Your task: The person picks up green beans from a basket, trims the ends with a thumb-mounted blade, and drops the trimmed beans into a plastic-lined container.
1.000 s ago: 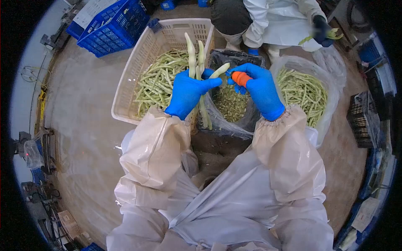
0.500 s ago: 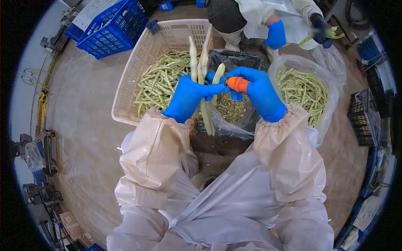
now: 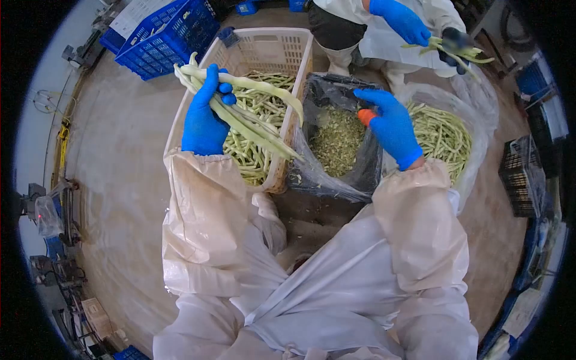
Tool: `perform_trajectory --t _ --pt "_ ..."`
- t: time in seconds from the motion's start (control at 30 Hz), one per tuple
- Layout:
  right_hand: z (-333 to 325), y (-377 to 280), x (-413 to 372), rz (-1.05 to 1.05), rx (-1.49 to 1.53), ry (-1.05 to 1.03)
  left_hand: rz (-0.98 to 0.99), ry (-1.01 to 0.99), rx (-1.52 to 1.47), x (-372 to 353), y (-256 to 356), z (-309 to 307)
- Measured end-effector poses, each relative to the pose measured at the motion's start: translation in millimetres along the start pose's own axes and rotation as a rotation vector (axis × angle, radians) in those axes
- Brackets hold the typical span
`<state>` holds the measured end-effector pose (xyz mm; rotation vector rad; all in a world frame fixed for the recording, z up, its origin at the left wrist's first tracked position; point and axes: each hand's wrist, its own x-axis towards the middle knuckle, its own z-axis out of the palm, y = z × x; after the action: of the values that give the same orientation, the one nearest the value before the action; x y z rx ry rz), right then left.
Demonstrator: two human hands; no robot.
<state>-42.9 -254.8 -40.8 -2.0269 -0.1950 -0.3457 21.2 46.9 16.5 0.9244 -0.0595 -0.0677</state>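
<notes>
My left hand [image 3: 205, 120], in a blue glove, is closed round several long, pale green beans [image 3: 258, 130] over the cream crate [image 3: 174, 133]. The beans stick out past both sides of the fist. My right hand [image 3: 393, 129], gloved in blue with an orange thumb cover [image 3: 366, 117], is open, its thumb and fingers apart. It hovers at the right side of a container lined with dark plastic [image 3: 312, 174], which holds small green bean scraps [image 3: 337, 144]. More beans [image 3: 267, 108] fill the crate.
A clear plastic bag [image 3: 474, 114] of beans [image 3: 441, 135] stands at right. Across from me, a co-worker's blue-gloved hand [image 3: 405, 21] and dark-gloved hand [image 3: 456, 51] hold beans. Blue crates [image 3: 174, 45] stand at upper left, a black crate [image 3: 521, 177] at right.
My hands have moved apart: the left went left and up with the beans, now tilted sideways; the right moved right, off the beans. The co-worker's blue-gloved hand reached the beans.
</notes>
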Motion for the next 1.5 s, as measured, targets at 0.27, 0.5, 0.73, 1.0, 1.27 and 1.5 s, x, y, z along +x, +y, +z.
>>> perform_trajectory --t 0.27,0.5,0.73,1.0,1.27,1.5 --pt "40 -30 -14 0.419 0.719 -0.385 -0.094 -0.002 -0.086 -2 -12 5" --pt "31 -31 -12 0.423 0.74 -0.384 -0.055 0.114 -0.013 2 -19 2" --pt "17 -23 -9 0.133 0.3 -0.129 0.324 0.403 0.421 1 -34 -4" --pt "30 -29 -18 -0.28 -0.432 -0.135 0.227 -0.401 1.114 -40 -84 41" --pt "42 -36 -24 -0.335 -0.509 -0.091 0.332 -0.363 1.402 -44 -89 41" --pt "40 -44 -15 0.127 0.276 -0.037 0.117 -0.188 0.897 -45 -80 52"
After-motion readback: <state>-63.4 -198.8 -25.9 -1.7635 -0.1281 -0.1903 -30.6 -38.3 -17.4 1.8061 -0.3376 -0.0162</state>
